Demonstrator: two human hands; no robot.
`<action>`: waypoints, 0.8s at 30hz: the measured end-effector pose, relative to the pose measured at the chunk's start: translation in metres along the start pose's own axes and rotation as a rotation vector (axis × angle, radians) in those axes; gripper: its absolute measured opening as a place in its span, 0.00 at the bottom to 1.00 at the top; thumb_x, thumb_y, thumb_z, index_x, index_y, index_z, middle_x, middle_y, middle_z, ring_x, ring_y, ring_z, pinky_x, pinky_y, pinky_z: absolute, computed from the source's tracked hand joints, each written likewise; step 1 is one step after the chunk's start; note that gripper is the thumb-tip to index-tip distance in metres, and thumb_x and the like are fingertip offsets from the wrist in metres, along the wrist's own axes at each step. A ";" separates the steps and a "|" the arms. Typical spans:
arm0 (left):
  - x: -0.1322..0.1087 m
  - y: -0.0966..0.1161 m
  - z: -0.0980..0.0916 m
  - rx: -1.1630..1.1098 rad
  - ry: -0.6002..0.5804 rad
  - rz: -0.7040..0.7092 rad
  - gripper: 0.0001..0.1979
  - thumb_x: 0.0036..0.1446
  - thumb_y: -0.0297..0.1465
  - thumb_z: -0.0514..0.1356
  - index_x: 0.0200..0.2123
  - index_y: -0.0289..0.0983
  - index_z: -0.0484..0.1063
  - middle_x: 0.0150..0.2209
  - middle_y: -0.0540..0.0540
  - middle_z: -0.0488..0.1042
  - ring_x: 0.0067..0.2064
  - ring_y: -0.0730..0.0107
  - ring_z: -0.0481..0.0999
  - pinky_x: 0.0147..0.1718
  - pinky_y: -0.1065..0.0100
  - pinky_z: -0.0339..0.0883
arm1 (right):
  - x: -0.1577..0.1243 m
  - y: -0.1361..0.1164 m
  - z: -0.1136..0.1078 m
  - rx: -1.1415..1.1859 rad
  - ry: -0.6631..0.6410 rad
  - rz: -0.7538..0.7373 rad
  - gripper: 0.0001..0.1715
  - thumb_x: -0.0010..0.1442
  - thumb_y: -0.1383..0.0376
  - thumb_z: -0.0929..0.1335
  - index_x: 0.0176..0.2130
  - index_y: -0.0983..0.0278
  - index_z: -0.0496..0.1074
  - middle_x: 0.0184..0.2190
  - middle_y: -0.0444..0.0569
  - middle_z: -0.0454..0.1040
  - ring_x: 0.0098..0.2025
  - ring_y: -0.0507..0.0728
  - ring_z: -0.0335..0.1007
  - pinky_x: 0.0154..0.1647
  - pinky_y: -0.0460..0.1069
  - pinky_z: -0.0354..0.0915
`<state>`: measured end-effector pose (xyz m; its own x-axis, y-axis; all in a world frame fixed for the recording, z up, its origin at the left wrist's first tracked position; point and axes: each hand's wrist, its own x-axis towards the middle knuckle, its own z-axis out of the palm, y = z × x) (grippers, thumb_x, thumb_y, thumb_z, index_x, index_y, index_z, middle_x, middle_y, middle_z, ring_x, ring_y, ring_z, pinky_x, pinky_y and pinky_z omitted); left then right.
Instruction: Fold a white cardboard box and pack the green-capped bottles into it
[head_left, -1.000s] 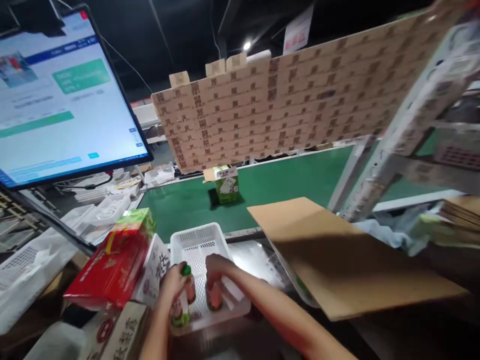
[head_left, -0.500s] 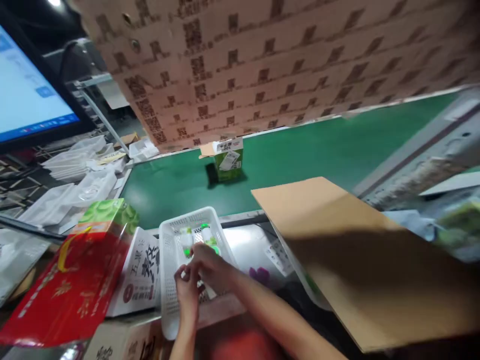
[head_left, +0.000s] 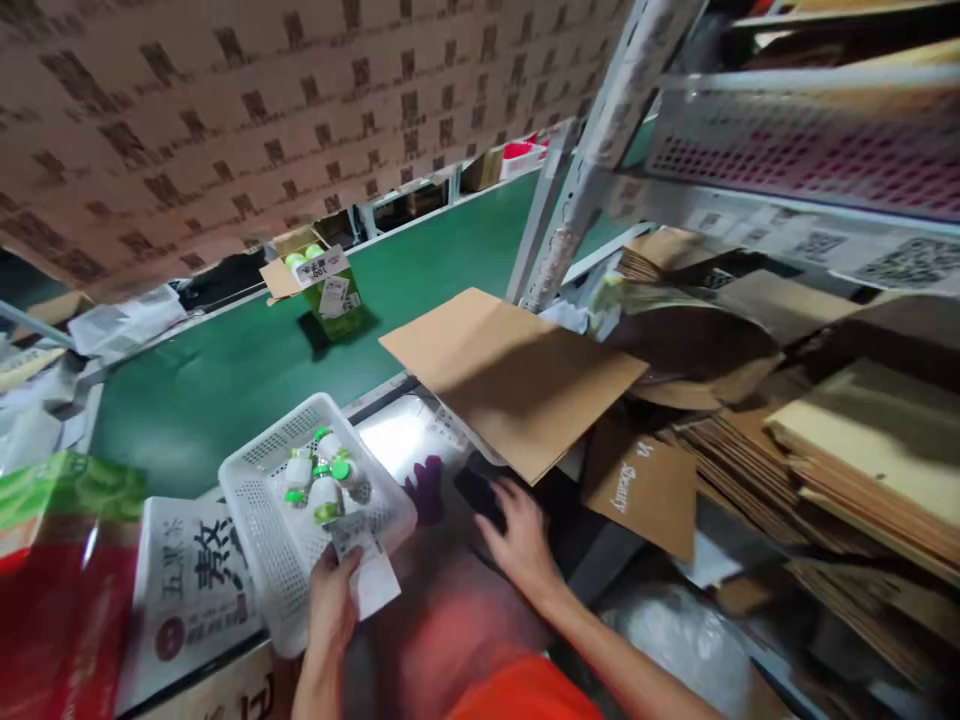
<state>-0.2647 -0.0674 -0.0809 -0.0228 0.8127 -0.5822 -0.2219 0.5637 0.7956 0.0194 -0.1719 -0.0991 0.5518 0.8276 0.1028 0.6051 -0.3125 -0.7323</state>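
My left hand [head_left: 334, 600] pinches a white paper slip [head_left: 369, 570] over the near edge of a white perforated basket [head_left: 277, 560]. Inside the basket lie several small white bottles [head_left: 327, 496] with green caps. Off to the right, my right hand [head_left: 517, 530] has its fingers apart, holding nothing, beside a dark flat object [head_left: 480, 492] whose nature I cannot make out. Between the hands and slightly beyond them is a purple item [head_left: 426, 488] on the shiny surface. A flat brown cardboard sheet [head_left: 517, 375] lies beyond my right hand.
A green box [head_left: 335, 300] with an open flap stands on the green belt [head_left: 195, 380]. At left are a red bag [head_left: 60, 620] and a white printed package [head_left: 191, 580]. Stacked cardboard [head_left: 862, 450] fills the right side, below a metal shelf. A diagonal post [head_left: 570, 230] rises beyond the sheet.
The view has swung right. My hands, close together over the basket before, are now apart: the right has moved out to the right, and the left now visibly holds the slip.
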 end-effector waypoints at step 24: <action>0.057 -0.003 -0.038 0.288 0.212 0.375 0.34 0.52 0.31 0.60 0.65 0.37 0.65 0.63 0.33 0.74 0.65 0.47 0.73 0.66 0.50 0.66 | 0.003 -0.105 0.036 0.478 -0.866 0.201 0.04 0.56 0.65 0.66 0.33 0.63 0.67 0.18 0.40 0.69 0.21 0.54 0.72 0.21 0.44 0.61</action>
<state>-0.3019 -0.0285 -0.1231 -0.2527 0.9358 -0.2457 0.1163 0.2814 0.9525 -0.0632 -0.1195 -0.0462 -0.1038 0.8933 -0.4372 0.1480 -0.4209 -0.8950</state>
